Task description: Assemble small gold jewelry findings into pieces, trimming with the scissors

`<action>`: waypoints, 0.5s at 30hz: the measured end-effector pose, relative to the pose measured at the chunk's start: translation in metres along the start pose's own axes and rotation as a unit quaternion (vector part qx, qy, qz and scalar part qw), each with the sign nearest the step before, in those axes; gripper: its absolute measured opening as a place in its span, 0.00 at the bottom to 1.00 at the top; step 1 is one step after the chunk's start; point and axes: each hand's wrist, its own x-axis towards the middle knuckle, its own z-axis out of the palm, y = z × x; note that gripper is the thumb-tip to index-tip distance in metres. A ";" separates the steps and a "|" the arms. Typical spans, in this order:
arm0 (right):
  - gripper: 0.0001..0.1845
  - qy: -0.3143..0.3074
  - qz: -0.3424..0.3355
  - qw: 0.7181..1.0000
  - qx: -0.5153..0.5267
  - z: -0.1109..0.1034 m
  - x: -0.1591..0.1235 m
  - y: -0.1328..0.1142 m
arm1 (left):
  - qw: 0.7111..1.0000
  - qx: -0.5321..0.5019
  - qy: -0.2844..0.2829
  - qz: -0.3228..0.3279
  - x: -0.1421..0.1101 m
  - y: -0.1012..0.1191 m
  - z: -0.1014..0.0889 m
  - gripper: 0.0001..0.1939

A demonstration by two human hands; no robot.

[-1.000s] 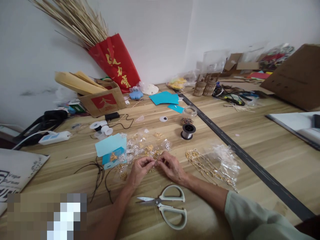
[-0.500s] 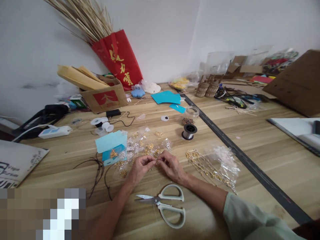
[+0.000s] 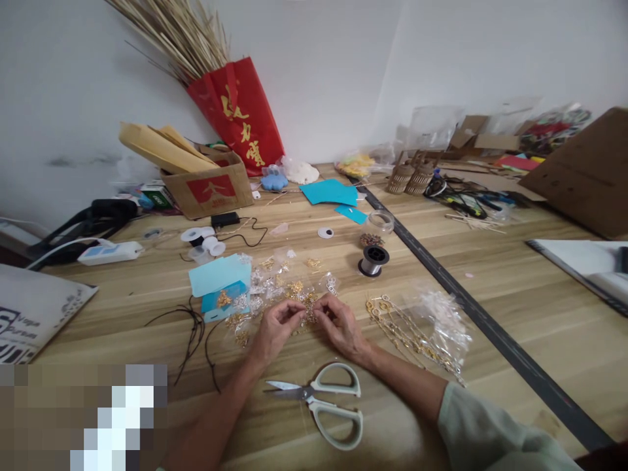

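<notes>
My left hand [image 3: 275, 329] and my right hand [image 3: 341, 326] meet fingertip to fingertip over the wooden table [image 3: 515, 307], both pinched on a tiny gold piece too small to name. Right behind the fingers lies a scatter of small clear bags with gold and silver jewellery findings [image 3: 284, 291]. White-handled scissors [image 3: 326, 402] lie just in front of my wrists, blades pointing left. A clear bag with gold chains [image 3: 417, 327] lies to the right of my right hand.
A wire spool [image 3: 373, 260] and a small glass jar [image 3: 377, 226] stand behind the findings. Light blue cards [image 3: 218, 278], black cord [image 3: 193, 333], a cardboard box [image 3: 209, 190], a red bag of dry stalks [image 3: 240, 114] and a white power strip [image 3: 110, 252] lie at the left.
The hands stay pinched together in nearly the same place. The view has shifted slightly, so everything sits a little further right and up.
</notes>
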 end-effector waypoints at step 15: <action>0.07 0.029 -0.036 0.999 -0.002 0.001 -0.001 0.003 | 0.967 0.170 0.078 0.170 -0.008 0.017 0.008 0.08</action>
